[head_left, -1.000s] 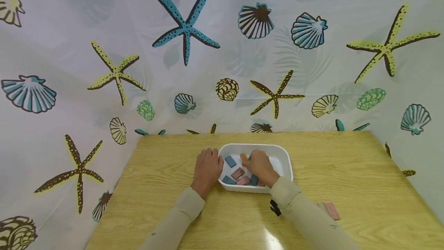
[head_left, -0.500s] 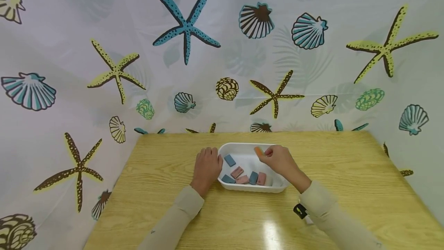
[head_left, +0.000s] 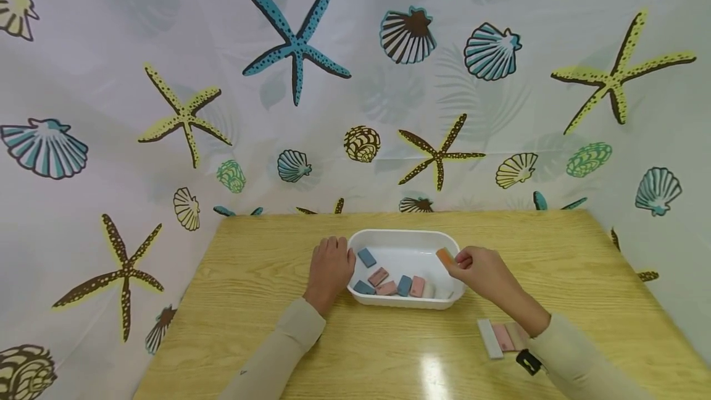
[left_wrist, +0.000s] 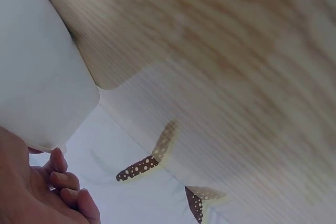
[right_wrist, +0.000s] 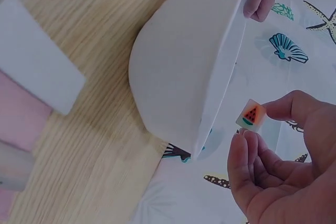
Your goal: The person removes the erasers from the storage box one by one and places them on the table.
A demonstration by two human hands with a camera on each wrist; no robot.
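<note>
My right hand (head_left: 489, 273) pinches an orange eraser (head_left: 445, 258) between thumb and fingertips, over the right end of a white tray (head_left: 400, 304). In the right wrist view, the end face of this eraser (right_wrist: 251, 115) carries a watermelon-slice picture. At the tray's left end my left hand (head_left: 330, 267) grips the rim; the left wrist view has its curled fingers (left_wrist: 65, 181) at the edge. Inside the tray lie several erasers, among them a blue eraser (head_left: 366, 257), a dark pink one, lighter pink ones and a whitish one.
On the table (head_left: 266, 239), near my right wrist, a white block (head_left: 490, 338) lies side by side with a pink block (head_left: 503, 337) and a beige one, partly behind the sleeve. A shell-patterned curtain (head_left: 333, 110) rises behind and beside the table.
My right hand has lifted the orange eraser from the middle of the tray and carried it rightward to the right rim. The left hand stays at the left rim.
</note>
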